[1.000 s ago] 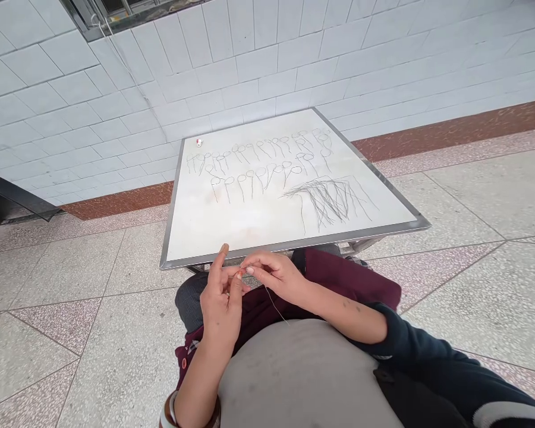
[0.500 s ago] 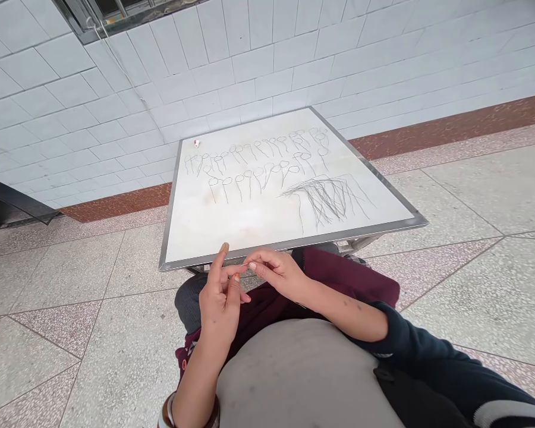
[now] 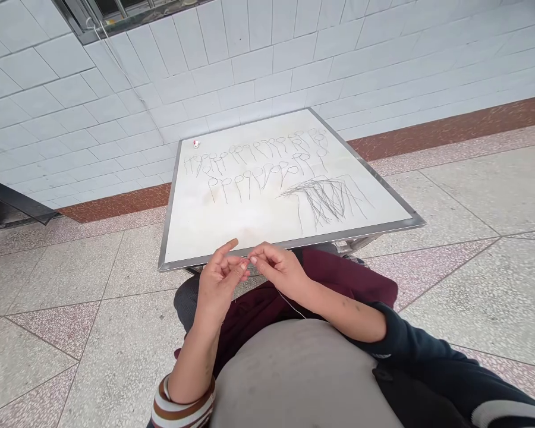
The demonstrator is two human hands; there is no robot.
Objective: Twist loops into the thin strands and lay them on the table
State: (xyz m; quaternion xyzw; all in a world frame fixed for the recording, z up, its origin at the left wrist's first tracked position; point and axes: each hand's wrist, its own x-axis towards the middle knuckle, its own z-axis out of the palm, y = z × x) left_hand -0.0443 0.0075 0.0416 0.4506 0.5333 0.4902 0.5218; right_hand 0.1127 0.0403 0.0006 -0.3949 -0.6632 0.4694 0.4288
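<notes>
Just off the near edge of the white table (image 3: 205, 229), my left hand (image 3: 220, 276) pinches with thumb and fingers, its index finger raised. My right hand (image 3: 279, 270) meets it, thumb and index finger pinched on a thin wire or thread (image 3: 292, 306) that trails below the palm toward my belly. Where the fingertips meet, what the left one holds is too small to make out. Several looped thin dark pieces (image 3: 248, 176) lie in rows on the table, and a heap of straight thin strands (image 3: 323, 199) lies at its right.
A small white and red object (image 3: 196, 144) sits at the table's far left corner. The table has a grey metal rim and stands by a white tiled wall (image 3: 249, 77). Maroon cloth (image 3: 348, 276) covers my lap. Speckled floor (image 3: 129, 345) surrounds the table.
My left hand has turned inward and its thumb has moved to the right, closer to my right fingertips. A pale strand now shows below my right hand.
</notes>
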